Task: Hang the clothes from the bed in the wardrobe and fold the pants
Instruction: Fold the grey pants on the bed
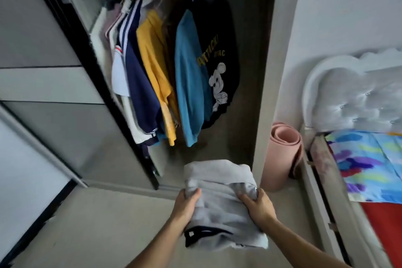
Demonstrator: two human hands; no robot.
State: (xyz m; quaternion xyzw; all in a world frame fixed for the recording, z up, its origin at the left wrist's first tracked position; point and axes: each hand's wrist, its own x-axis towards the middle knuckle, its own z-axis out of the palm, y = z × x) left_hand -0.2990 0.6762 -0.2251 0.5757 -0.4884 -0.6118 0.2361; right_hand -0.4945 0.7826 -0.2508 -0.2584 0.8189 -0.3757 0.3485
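I hold the folded grey pants (221, 204) before the wardrobe (250, 61), left hand (187, 204) and right hand (259, 205) clamped on opposite edges; next, likely set them inside.

Both bare forearms reach forward from the bottom edge, angled in toward each other. Left hand (187, 208) grips the left side of a folded grey garment (219, 209), fingers (194, 194) curled over its top. Right hand (259, 205) grips the right side, back of hand up, fingers curled onto the cloth.
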